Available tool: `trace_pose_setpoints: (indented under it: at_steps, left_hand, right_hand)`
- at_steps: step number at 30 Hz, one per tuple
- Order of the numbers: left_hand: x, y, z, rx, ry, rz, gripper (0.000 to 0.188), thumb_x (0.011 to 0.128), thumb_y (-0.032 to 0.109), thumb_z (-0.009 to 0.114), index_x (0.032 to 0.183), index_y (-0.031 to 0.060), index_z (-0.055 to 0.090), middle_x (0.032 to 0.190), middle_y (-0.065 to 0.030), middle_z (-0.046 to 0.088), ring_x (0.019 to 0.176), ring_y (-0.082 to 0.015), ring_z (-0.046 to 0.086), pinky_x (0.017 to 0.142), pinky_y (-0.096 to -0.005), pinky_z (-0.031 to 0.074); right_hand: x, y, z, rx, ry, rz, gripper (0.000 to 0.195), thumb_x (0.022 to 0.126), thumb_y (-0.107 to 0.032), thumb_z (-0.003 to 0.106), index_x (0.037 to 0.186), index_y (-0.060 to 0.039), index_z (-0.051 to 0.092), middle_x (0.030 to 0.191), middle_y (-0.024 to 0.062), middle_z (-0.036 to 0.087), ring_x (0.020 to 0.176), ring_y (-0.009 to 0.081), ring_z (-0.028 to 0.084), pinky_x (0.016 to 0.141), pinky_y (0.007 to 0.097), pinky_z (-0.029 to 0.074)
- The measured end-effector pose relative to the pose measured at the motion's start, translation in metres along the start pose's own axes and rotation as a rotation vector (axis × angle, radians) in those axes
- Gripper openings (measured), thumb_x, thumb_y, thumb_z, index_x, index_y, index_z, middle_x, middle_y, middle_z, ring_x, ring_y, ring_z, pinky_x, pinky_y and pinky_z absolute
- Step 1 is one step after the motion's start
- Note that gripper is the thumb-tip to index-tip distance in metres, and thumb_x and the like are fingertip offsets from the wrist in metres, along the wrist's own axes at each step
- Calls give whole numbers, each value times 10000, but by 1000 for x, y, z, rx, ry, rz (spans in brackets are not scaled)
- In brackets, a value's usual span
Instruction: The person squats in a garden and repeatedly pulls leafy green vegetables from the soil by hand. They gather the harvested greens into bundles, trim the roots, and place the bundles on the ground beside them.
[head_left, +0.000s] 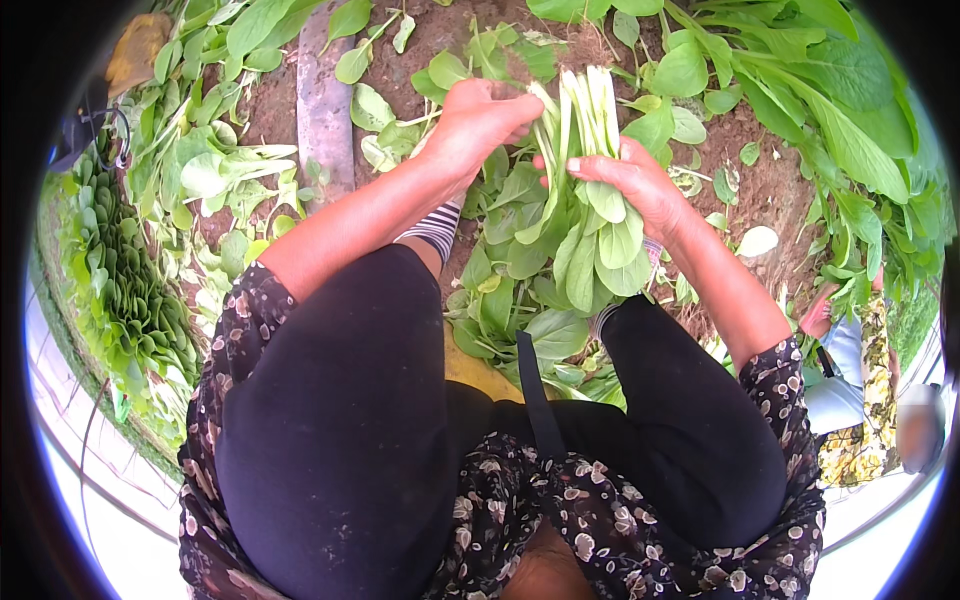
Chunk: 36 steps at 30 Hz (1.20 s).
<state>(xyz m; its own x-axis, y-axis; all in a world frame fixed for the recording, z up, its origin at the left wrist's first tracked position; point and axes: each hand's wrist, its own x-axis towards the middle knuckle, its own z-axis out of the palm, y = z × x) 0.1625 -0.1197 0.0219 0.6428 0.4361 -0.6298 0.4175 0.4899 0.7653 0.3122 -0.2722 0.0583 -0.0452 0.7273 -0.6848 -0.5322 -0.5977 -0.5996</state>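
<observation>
My right hand (641, 184) is closed around a bunch of leafy greens (592, 112), whose pale stem ends point away from me and whose broad leaves hang towards my knees. Just left of the stem ends is my left hand (491, 120), thumb and fingers drawn together at the tip of one stem (541, 101); whether it grips that stem, I cannot tell. Fine brown roots (587, 46) show just beyond the cut-looking ends. Under both hands, loose leaves (517, 195) lie heaped on the soil between my feet.
Packed rows of greens (127, 277) stand at the left. A flat greyish strip (325, 105) lies on the soil (772, 195), among scattered leaves. Large leafy plants (832, 97) fill the upper right. Another person (844, 360) is at the far right. A yellow surface (476, 367) shows beneath me.
</observation>
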Motion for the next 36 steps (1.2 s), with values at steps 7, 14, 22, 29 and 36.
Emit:
trace_pose_setpoints:
  at_steps: [7,14,22,29,36]
  left_hand:
    - [3,-12,-1,-64,43,78,217,848,167,692,930,-33,670,840,-61,676,748,-125,632,745,-270,514]
    - [6,-10,-2,70,121,227,185,855,129,682,939,-36,673,872,-29,680,748,-64,598,707,-219,493]
    - [10,-11,-5,-5,89,252,208,833,125,697,927,-60,680,874,-35,690,763,-61,600,717,-227,508]
    - [2,-7,-6,-103,20,232,162,841,132,684,910,-14,669,806,-56,681,682,-95,595,671,-229,477]
    - [-1,-3,-8,-140,-59,154,133,850,139,675,876,10,652,748,-73,676,611,-108,564,602,-232,442]
  right_hand:
    - [12,-4,-3,-33,27,48,446,872,-265,693,1200,22,601,1051,136,704,912,181,686,830,326,567]
    - [27,-10,-7,-205,166,11,507,777,-334,820,1108,16,660,900,86,705,747,134,686,661,284,569]
    - [28,-22,-3,-236,152,20,455,787,-335,792,1049,20,682,853,81,704,718,122,674,648,274,555]
    - [37,-10,-19,-191,176,24,435,785,-314,755,1049,24,680,885,83,697,713,121,657,652,267,535]
    - [35,-10,-13,-229,148,-22,399,788,-242,778,1090,-1,676,924,63,695,758,110,647,682,267,530]
